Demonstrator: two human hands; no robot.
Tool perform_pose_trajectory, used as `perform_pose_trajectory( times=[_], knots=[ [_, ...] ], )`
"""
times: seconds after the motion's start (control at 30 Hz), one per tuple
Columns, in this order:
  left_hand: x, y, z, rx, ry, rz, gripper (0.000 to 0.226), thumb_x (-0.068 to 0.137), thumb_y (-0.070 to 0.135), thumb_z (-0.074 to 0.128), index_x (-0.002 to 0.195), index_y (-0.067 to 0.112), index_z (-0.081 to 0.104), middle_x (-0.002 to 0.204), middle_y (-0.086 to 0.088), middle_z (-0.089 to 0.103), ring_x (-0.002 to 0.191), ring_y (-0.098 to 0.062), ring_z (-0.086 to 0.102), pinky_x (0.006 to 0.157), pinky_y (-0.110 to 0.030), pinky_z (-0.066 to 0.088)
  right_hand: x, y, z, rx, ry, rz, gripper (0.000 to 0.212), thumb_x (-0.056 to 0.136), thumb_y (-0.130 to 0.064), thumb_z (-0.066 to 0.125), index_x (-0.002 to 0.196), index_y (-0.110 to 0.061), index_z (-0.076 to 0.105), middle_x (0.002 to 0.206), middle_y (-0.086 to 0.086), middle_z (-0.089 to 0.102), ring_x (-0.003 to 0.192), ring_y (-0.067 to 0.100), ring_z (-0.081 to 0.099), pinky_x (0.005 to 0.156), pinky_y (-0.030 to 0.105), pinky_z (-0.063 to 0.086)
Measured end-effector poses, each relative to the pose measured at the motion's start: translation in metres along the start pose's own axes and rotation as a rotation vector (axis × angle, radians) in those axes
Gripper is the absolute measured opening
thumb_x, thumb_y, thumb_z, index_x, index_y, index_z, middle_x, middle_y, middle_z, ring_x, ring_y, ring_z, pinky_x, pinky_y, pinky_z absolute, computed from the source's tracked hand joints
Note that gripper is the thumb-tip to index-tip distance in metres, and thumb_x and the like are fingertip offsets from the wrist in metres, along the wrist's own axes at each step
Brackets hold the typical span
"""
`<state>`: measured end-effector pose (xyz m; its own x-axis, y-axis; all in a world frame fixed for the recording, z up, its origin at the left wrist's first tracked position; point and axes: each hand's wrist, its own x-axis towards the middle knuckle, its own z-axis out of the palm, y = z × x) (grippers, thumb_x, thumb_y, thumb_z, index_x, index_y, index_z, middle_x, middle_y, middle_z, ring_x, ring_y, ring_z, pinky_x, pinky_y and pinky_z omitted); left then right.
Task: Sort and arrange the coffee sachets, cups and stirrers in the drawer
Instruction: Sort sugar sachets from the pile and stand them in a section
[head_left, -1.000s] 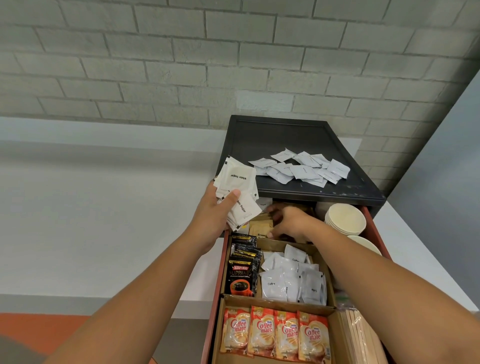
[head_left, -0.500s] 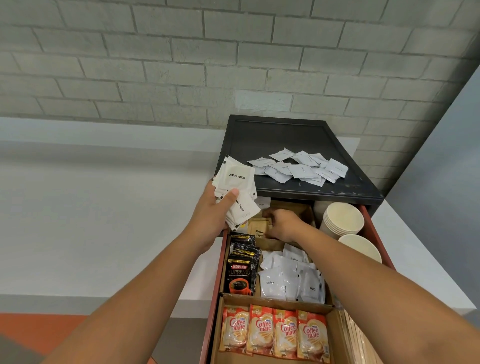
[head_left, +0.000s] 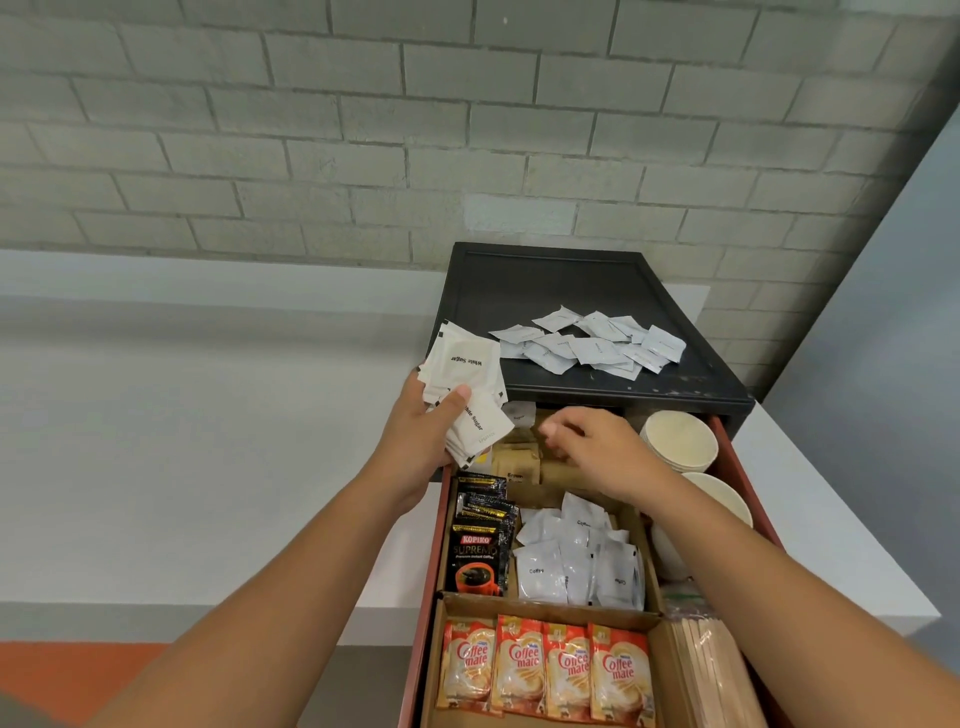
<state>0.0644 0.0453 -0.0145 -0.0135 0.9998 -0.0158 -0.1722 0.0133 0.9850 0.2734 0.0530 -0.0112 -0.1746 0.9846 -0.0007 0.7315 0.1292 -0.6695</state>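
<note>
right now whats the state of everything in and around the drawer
drawer, pulled open
left hand, grips a stack of white sugar sachets
right hand, curled over the brown sachets; grip unclear
loose white sachets, scattered on the black cabinet top
cups, nested in stacks
Kopiko sachets, lined up in a row
coffee sachets, jumbled
Coffee mate sachets, four upright side by side
stirrers, bundled, partly hidden

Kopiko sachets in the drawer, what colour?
Kopiko sachets are black, with a red logo and orange cup print; head view.
</note>
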Motion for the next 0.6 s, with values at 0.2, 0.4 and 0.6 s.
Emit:
perform_pose_trajectory(
  times=[0.2,0.4,0.6],
  knots=[
    [-0.016,-0.002,0.020,-0.110,-0.060,0.006,0.041,0.099,0.016,0.057,0.136,0.030,0.046,0.122,0.002,0.067,0.101,-0.017,0.071,0.080,-0.044,0.061,-0.021,-0.032,0.000,0.425,0.058,-0.010,0.036,0.070,-0.046,0.081,0.090,-0.024,0.061,0.079,-0.004,0.064,0.067,0.010,0.064,0.063,0.027,0.058],
    [-0.026,-0.008,0.035,-0.312,-0.099,-0.117,0.037,0.100,0.012,0.054,0.133,0.026,0.050,0.120,-0.004,0.070,0.101,-0.023,0.072,0.072,-0.045,0.060,-0.028,-0.033,-0.005,0.497,0.021,0.006,0.028,0.077,-0.008,0.080,0.094,-0.015,0.059,0.083,0.007,0.058,0.062,0.008,0.059,0.058,0.024,0.054],
    [-0.030,-0.009,0.036,-0.406,-0.107,-0.170,0.038,0.102,0.012,0.050,0.137,0.024,0.046,0.116,-0.005,0.072,0.100,-0.026,0.072,0.068,-0.045,0.060,-0.036,-0.030,-0.015,0.467,0.027,-0.011,0.022,0.085,-0.004,0.070,0.099,-0.019,0.062,0.091,0.009,0.068,0.072,0.013,0.063,0.061,0.022,0.053]
  ],
)
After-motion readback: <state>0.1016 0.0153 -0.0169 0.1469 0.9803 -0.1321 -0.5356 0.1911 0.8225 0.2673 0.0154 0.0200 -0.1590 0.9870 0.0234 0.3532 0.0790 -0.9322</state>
